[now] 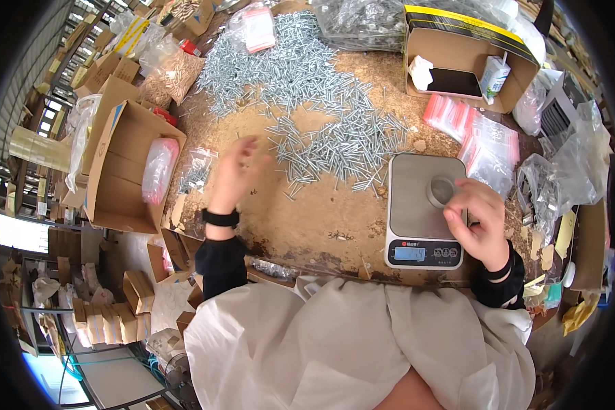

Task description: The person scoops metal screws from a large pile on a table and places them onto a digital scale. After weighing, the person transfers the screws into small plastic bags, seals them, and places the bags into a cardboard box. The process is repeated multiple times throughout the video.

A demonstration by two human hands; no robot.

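A pile of silver screws [335, 140] spreads over the worn brown table. My left hand [238, 171], a black band at its wrist, hovers over the bare wood just left of the nearer screws; motion smears its fingers, so whether they hold anything is unclear. On the right stands a digital scale [417, 212] with a grey metal plate and a lit display. A small round metal cup [439, 192] is over the plate's right side. My right hand [480, 217] is closed with thumb and fingers at the cup's right rim.
An open cardboard box [119, 174] with a bundle of plastic bags stands left, beside a small bag of screws [197, 171]. Red-edged zip bags [482, 140] lie behind the scale. Farther back, an open box [468, 51] holds a phone [454, 82] and a drink carton [495, 76].
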